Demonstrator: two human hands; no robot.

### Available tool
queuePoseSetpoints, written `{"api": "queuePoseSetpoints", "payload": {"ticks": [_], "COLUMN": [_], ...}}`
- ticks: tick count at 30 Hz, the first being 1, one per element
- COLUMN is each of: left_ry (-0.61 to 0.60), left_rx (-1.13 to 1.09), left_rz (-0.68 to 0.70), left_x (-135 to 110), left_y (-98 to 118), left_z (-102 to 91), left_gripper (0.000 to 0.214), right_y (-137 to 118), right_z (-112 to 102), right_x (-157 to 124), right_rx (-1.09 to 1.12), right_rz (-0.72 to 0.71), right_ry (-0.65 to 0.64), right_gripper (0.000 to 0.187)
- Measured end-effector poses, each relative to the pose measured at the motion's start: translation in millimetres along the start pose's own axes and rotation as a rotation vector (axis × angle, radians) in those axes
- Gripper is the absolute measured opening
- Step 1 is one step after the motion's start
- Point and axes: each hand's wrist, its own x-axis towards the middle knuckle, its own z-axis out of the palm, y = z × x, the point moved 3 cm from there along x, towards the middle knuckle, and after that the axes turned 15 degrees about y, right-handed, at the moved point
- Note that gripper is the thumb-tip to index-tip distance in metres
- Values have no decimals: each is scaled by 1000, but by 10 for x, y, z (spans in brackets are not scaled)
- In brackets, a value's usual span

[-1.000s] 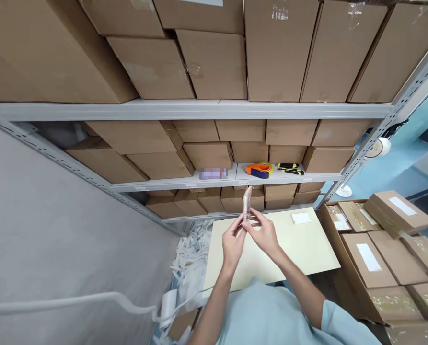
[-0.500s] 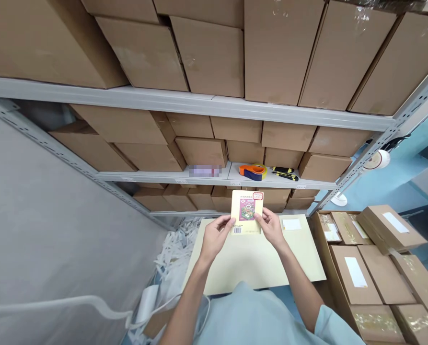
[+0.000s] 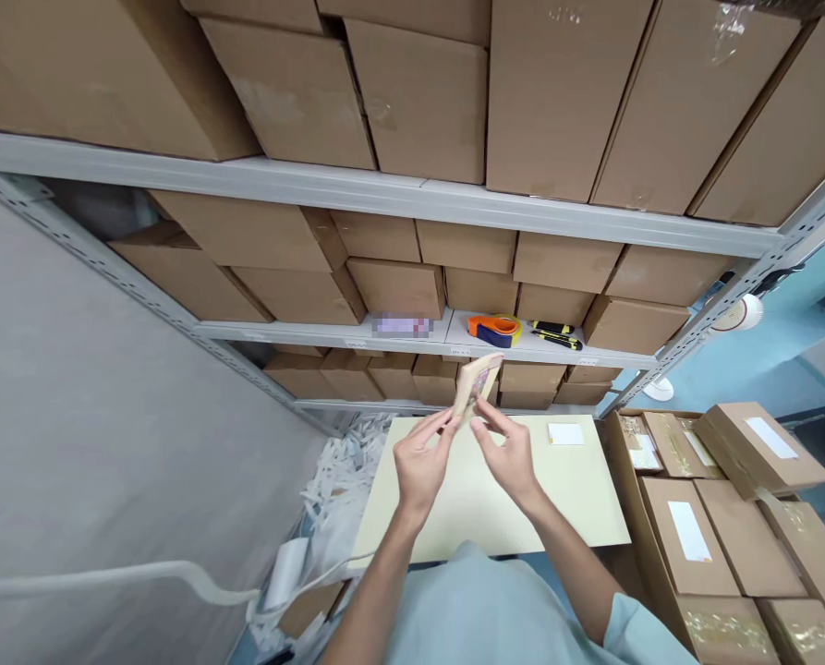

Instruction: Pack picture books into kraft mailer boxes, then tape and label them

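A small cream book (image 3: 466, 388) with a pink picture on its cover is held up over the table, tilted so that its spine side and part of the cover show. My left hand (image 3: 420, 462) pinches its lower left edge between thumb and fingers. Fingertips of my right hand (image 3: 510, 457) grip the lower right part, near the picture. Beneath both hands lies the cream tabletop (image 3: 446, 517), with a white slip of paper (image 3: 565, 434) at its far right.
Shelves with a grey metal beam (image 3: 357, 196) and several cardboard boxes rise in front. An orange tape dispenser (image 3: 493, 330) and yellow-black box cutters (image 3: 556, 334) lie on the middle shelf. Shredded white paper (image 3: 339, 471) is at left; a large carton (image 3: 661, 591) of packed boxes stands right.
The book has turned from facing me flat to nearly edge-on, its right side swinging away. Both hands have rotated with it, and my right hand has moved closer to my left.
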Motion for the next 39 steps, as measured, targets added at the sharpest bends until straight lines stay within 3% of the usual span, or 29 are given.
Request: {"api": "queuePoseSetpoints", "payload": {"ticks": [5, 7, 9, 11, 14, 16, 24, 29, 32, 35, 39], "left_ry": [-133, -187, -149, -129, -305, -366, -262, -151, -129, -201, -311], "left_rx": [-43, -47, -25, -20, -110, -168, -154, -102, -90, -88, -110], "left_rz": [67, 48, -1, -127, -397, -484, -391, -310, -318, -357, -332], "left_x": [-148, -94, 45, 213, 352, 362, 290, 294, 200, 43, -30], "left_y": [152, 150, 99, -4, -177, -243, -251, -252, -230, -174, -138], "left_z": [47, 24, -45, -114, -132, -129, -106, -70, -9, 87, 152], "left_gripper": [21, 22, 31, 48, 67, 69, 66, 59, 53, 49, 48], "right_y": [11, 35, 56, 67, 71, 71, 139, 120, 138, 213, 289], "right_z": [128, 88, 26, -28, -73, -79, -98, -152, -49, 56, 39], "right_x": [-59, 19, 109, 171, 187, 168, 187, 130, -62, -208, -104], "right_rx": [45, 63, 78, 83, 75, 70, -7, -186, -252, -279, -162], "right_rz": [55, 74, 98, 120, 129, 111, -17, -199, -289, -273, -88], "right_ry": [-2, -7, -42, -104, -168, -171, -132, 100, 39, -2, 44], "right_gripper": [42, 47, 55, 61, 63, 62, 57, 43, 42, 50, 36]}}
